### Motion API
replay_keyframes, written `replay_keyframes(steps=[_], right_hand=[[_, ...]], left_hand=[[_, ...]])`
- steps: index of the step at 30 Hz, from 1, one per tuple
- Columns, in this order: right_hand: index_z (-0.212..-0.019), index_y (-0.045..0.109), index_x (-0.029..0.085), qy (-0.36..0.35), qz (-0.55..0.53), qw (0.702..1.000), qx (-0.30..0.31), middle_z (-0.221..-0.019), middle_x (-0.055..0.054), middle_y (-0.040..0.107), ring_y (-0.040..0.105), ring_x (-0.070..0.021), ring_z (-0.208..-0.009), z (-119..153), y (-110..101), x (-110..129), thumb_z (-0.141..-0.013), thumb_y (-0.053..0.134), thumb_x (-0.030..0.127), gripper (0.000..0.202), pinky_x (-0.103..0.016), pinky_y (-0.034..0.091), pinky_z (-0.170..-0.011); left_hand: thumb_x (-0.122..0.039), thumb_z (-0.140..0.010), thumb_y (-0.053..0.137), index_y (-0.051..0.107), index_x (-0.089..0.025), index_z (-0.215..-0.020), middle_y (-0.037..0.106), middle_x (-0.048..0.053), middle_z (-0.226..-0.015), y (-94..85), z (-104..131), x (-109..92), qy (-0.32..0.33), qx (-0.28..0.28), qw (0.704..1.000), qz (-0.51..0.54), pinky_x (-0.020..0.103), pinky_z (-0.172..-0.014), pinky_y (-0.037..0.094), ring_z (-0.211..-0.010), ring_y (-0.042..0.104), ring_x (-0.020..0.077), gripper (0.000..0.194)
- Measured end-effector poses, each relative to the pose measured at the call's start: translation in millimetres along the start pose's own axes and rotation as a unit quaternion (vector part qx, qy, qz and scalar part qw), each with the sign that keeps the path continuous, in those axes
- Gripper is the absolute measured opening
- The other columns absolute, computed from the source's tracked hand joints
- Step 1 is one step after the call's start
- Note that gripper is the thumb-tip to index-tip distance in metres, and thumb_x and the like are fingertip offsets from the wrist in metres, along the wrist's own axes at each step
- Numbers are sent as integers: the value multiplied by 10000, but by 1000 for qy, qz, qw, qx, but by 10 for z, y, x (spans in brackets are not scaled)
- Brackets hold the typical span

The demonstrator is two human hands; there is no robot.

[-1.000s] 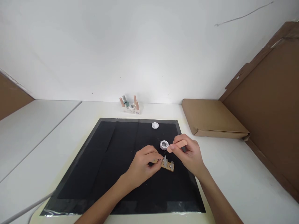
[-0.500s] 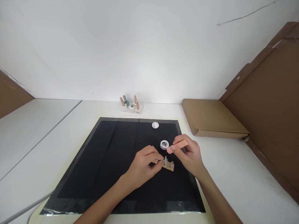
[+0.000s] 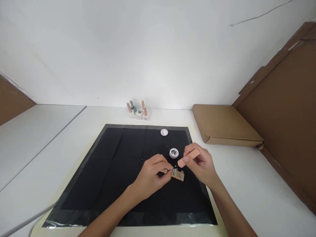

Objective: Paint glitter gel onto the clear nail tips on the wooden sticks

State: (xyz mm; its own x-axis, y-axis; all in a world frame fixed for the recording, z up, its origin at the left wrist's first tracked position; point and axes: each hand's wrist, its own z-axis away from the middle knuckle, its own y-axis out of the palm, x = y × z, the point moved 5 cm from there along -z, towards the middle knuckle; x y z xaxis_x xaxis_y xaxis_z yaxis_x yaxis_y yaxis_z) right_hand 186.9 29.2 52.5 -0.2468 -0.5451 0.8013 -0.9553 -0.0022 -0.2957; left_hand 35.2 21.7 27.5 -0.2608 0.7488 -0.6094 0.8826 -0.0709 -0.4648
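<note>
- While the peach handle (image 3: 189, 158) is gripped between thumb and fingers of the right hand (image 3: 201, 163), its dark lower tip (image 3: 176, 166) is pointed down at one of the clear pieces (image 3: 175, 172); whether contact is made cannot be told.
- By the left hand (image 3: 151, 171), a narrow pinch is kept between thumb and forefinger, in which a small shiny piece (image 3: 169, 169) is held; its full shape is hidden by the fingers.
- Just beside the left fingertips, the tan strip (image 3: 181, 178) is seen on the black mat (image 3: 98, 184), partly covered by the hand, with clear pieces stood upright along it.
- Beyond the strip, an open white jar (image 3: 173, 157) is placed, by which grey contents are held.
- Farther back on the mat, a white lid (image 3: 164, 132) is laid.
- Behind the mat, bottles with peach and grey caps (image 3: 145, 112) are grouped in a clear stand (image 3: 150, 114).
- At the right, a flat cardboard box (image 3: 225, 123) is set on the white table (image 3: 251, 177).
</note>
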Motion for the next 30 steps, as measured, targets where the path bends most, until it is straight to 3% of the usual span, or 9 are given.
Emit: replay_keyframes(steps=[6,14,18,30], right_hand=[[-712,566,219,10,26,1000,4,-528,44,534,445,-104,-443,-14,9,-4,-859,611,332,191,-227,376,-421],[-650,575,208,-2,7,1000,9,-631,13,603,464,-94,-457,-4,-2,-19,-854,620,383,272,-229,377,-425],[-671,582,218,2,1,1000,-12,-575,26,572,466,-105,-455,-12,-19,-21,-851,616,422,275,-233,379,-425],[-643,569,219,5,-10,1000,3,-631,6,605,488,-112,-477,2,-13,-39,-859,607,419,297,-244,396,-431]], left_hand=[[-33,-764,593,663,-148,-722,639,48,-671,2,-4,5,1,8,1000,12,218,-552,484,-597,585,119,141],[-52,-775,593,667,-154,-734,631,39,-675,4,11,12,-5,1,1000,16,209,-542,484,-595,587,114,133],[-55,-771,595,667,-157,-734,636,42,-679,5,10,18,-12,3,1000,14,214,-545,488,-597,590,117,130],[-50,-762,599,673,-150,-735,628,41,-678,7,8,37,-14,-6,1000,15,208,-537,489,-590,592,116,127]])
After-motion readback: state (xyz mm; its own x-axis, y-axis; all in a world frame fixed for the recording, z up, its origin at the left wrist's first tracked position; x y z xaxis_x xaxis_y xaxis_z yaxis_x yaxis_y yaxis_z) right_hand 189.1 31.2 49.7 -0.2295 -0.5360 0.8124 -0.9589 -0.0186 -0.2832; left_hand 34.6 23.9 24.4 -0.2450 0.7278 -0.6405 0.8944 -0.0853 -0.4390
